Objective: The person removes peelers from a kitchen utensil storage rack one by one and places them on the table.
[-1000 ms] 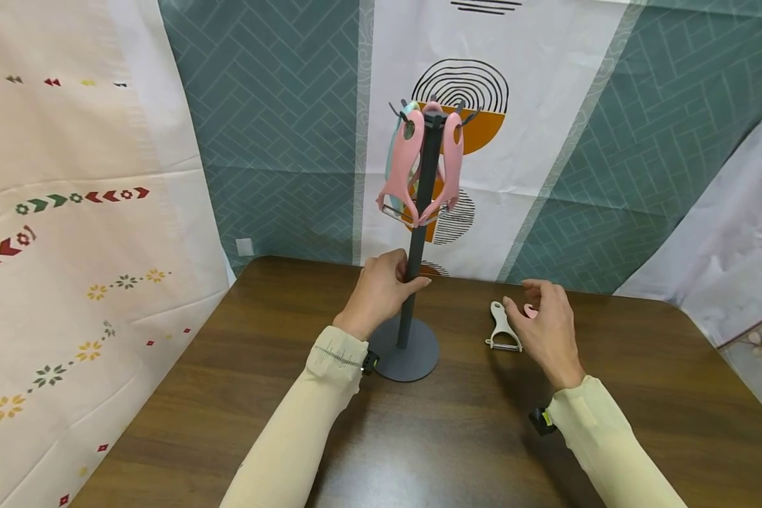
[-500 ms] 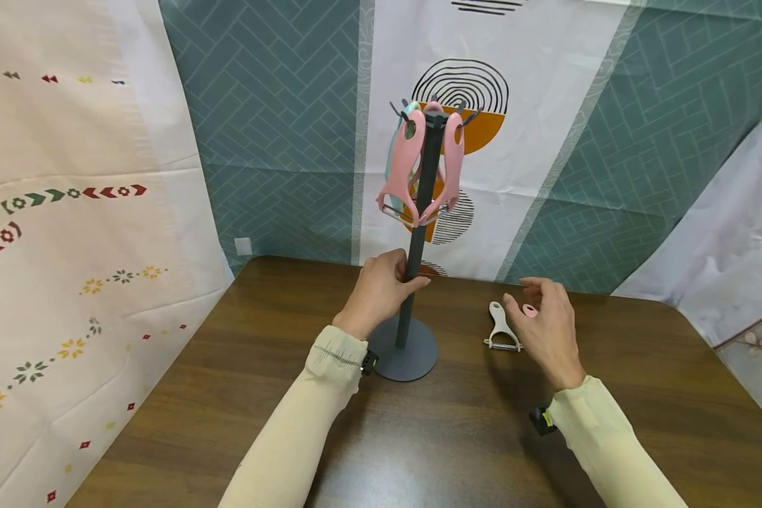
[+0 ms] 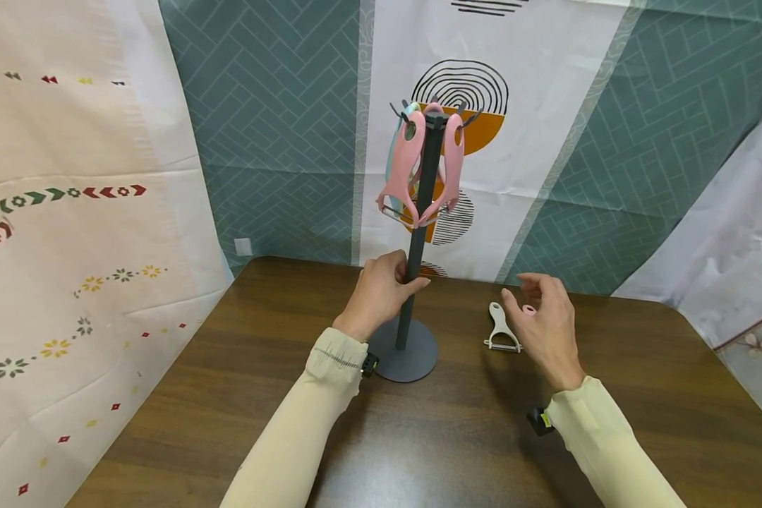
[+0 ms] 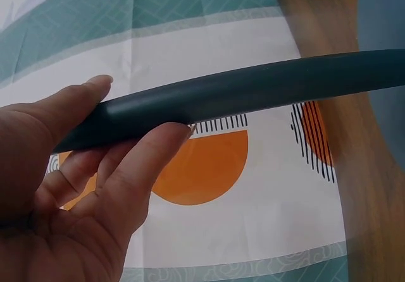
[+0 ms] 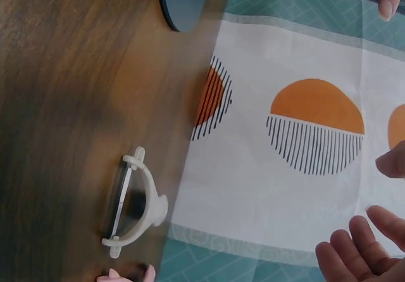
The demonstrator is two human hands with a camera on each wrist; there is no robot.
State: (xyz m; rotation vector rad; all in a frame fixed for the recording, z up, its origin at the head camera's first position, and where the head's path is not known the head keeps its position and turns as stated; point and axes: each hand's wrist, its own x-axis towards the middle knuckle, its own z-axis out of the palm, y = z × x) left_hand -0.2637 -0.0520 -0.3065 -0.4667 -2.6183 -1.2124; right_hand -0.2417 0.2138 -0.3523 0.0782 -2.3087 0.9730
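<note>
My left hand (image 3: 377, 293) grips the upright pole (image 4: 253, 92) of a dark grey stand, thumb on one side and fingers on the other. Pink peelers (image 3: 406, 159) and a turquoise peeler (image 3: 391, 159) hang from hooks at the stand's top. Its round base (image 3: 419, 356) sits on the table. My right hand (image 3: 549, 328) hovers to the right with loosely bent fingers, holding nothing. Just left of it lies a white peeler (image 3: 499, 323), whose blade and fork show in the right wrist view. Mostly hidden behind that hand is a pink peeler (image 3: 530, 310).
The brown wooden table (image 3: 279, 395) reaches back to a patterned cloth (image 3: 286, 141) hanging behind it. A cream cloth (image 3: 89, 212) hangs along the left side. Several hooks (image 3: 473, 116) fan out from the pole's top.
The cream cloth at the left has shifted a little. My right hand has risen very slightly; the left keeps its grip on the pole and the hanging peelers stay put.
</note>
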